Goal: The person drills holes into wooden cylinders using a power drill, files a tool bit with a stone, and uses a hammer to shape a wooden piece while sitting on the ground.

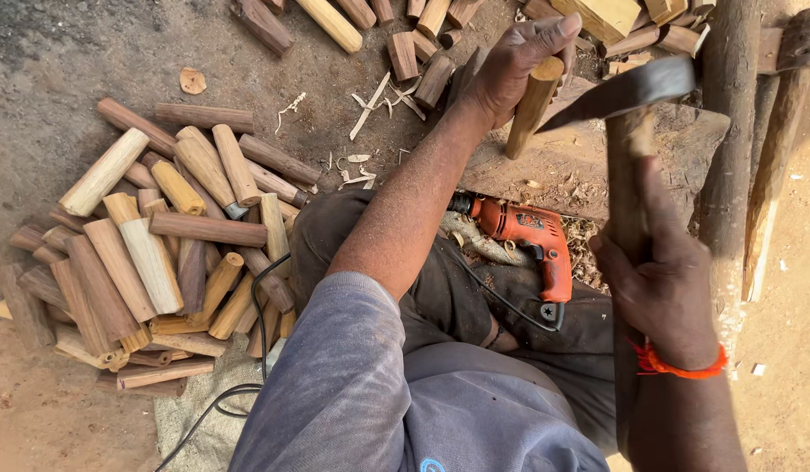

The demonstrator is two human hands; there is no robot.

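Note:
My left hand (514, 61) grips the top of a short round wooden peg (531, 109), holding it upright on a worn wooden chopping block (580, 162). My right hand (667, 288) is closed around the wooden handle of an adze-like hatchet (628, 92). Its dark blade is raised and points toward the peg, just right of it. An orange thread circles my right wrist. An orange electric drill (531, 240) lies across my lap below the block.
A big pile of rough wooden pegs (160, 245) lies on the ground at left, and several more (405, 35) lie at the top. Wood shavings (374, 105) are scattered near the block. A black cable (256, 350) runs over a sack. A thick post (728, 131) stands at right.

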